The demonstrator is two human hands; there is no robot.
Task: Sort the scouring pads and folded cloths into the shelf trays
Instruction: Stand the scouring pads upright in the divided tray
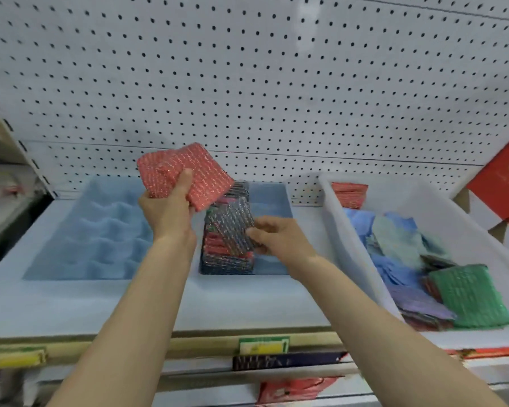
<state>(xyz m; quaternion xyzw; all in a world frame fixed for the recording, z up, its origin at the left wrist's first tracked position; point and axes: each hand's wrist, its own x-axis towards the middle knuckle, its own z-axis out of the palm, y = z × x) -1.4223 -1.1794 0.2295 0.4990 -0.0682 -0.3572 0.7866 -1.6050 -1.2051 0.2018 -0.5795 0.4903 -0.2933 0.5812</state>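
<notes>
My left hand (pixel 168 205) grips a red glittery scouring pad (pixel 188 171), lifted above the shelf. My right hand (pixel 279 235) pinches a dark silvery scouring pad (pixel 235 227) tilted on top of a row of pads (pixel 227 254) standing in the narrow blue tray (pixel 272 201). To the left lies a blue tray (pixel 100 230) filled with folded blue cloths. At the right a white bin (pixel 347 245) holds loose blue cloths (pixel 394 236), a green pad (pixel 470 295), a purple pad (pixel 420 301) and a red pad (pixel 350 195).
A white pegboard (pixel 276 83) backs the shelf. A red box (pixel 503 183) leans at the far right. Price labels (pixel 263 345) run along the shelf's front edge, with red packets (pixel 294 390) on the shelf below.
</notes>
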